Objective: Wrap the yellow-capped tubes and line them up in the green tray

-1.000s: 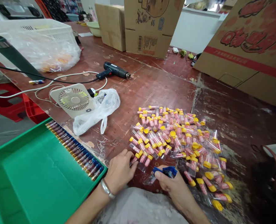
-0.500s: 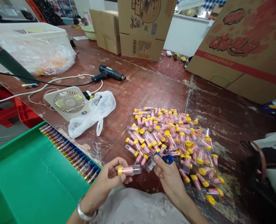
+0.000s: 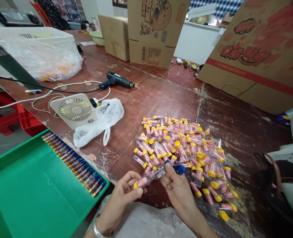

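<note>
My left hand [image 3: 126, 192] pinches a yellow-capped clear tube [image 3: 141, 182] of pink-and-white pieces between thumb and fingers. The tube tilts up to the right, its clear end at the mouth of a clear-and-blue plastic sleeve [image 3: 180, 169]. I cannot tell whether the tube's end is inside the sleeve. My right hand [image 3: 177, 186] is closed on the sleeve, thumb on top. Just beyond both hands lies a heap of similar tubes [image 3: 183, 152]. Left of me, a green tray [image 3: 37, 185] holds a row of blue-and-gold wrapped tubes [image 3: 74, 162] along its far edge.
A white plastic bag [image 3: 99, 122] lies against a small fan [image 3: 75, 110]. Behind them rests a heat gun [image 3: 119, 79] with its cord. Cardboard boxes [image 3: 153, 36] stand at the back, another large box [image 3: 255, 62] at right. A white basket [image 3: 44, 36] is far left.
The tube in my left hand has moved slightly right and tipped upward, its clear end now meeting the sleeve. My right hand stays almost in place with the sleeve. The view has shifted slightly.
</note>
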A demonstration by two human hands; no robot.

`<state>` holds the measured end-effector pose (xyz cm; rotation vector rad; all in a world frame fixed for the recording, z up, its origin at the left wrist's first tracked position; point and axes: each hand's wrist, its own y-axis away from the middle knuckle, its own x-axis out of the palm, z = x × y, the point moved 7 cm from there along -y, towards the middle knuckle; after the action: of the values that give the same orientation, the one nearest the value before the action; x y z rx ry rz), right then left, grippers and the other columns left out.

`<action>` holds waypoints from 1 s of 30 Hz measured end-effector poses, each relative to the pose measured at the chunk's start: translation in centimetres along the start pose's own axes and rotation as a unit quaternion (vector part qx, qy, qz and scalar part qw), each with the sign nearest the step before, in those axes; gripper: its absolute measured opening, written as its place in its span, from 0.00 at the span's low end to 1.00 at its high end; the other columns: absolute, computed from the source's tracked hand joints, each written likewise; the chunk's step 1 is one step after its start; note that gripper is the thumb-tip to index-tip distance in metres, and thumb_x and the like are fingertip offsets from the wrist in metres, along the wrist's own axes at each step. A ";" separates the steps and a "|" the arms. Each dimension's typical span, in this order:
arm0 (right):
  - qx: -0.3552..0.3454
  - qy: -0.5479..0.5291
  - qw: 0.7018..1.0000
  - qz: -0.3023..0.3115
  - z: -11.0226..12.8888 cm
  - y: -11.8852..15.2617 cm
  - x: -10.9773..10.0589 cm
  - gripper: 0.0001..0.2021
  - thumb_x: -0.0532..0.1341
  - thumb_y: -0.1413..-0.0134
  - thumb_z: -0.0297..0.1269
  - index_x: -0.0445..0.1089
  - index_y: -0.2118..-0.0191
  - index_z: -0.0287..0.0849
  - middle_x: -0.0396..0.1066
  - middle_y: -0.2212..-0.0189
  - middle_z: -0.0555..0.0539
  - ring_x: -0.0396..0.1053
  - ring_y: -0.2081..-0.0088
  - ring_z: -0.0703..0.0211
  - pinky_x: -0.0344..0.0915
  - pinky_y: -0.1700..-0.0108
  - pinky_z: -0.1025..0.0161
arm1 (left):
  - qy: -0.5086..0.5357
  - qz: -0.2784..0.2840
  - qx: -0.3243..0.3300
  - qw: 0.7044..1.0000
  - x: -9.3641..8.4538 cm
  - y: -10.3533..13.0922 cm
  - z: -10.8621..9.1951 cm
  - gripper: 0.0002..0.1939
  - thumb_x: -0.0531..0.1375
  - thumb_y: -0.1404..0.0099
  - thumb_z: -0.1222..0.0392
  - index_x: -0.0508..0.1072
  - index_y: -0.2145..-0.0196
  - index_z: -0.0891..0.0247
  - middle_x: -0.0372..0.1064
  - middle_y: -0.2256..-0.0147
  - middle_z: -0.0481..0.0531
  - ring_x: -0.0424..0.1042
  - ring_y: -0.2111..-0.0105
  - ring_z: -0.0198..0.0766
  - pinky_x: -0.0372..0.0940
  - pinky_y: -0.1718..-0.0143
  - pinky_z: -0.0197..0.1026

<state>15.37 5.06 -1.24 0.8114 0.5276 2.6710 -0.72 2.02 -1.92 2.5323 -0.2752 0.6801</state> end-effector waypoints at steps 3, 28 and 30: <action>-0.002 -0.001 1.000 0.014 -0.2 0.0 0.3 0.24 0.73 0.60 0.45 0.54 0.79 0.45 0.44 0.84 0.61 0.40 0.82 0.70 0.42 0.81 0.67 | -0.013 -0.012 0.005 1.000 0.1 -0.1 0.0 0.14 0.69 0.45 0.57 0.69 0.65 0.62 0.66 0.70 0.46 0.64 0.70 0.34 0.58 0.69 0.34; -0.027 0.166 0.978 0.125 -1.8 -0.9 1.1 0.17 0.69 0.53 0.47 0.65 0.77 0.41 0.46 0.84 0.59 0.40 0.80 0.68 0.41 0.80 0.66 | -0.017 -0.015 0.064 0.998 0.1 -1.8 -1.7 0.14 0.69 0.44 0.61 0.80 0.58 0.64 0.78 0.70 0.52 0.73 0.70 0.35 0.68 0.65 0.34; -0.026 0.165 0.978 0.128 -2.2 -0.9 1.2 0.17 0.70 0.53 0.47 0.65 0.77 0.41 0.47 0.84 0.59 0.41 0.80 0.68 0.41 0.80 0.66 | -0.015 -0.055 0.068 0.996 -0.3 -1.9 -1.7 0.11 0.70 0.45 0.60 0.82 0.62 0.65 0.79 0.72 0.52 0.73 0.72 0.35 0.69 0.68 0.35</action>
<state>13.33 5.74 -2.76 0.4452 0.4523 3.0683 -1.11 4.55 -1.60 2.6663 -0.1016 0.6394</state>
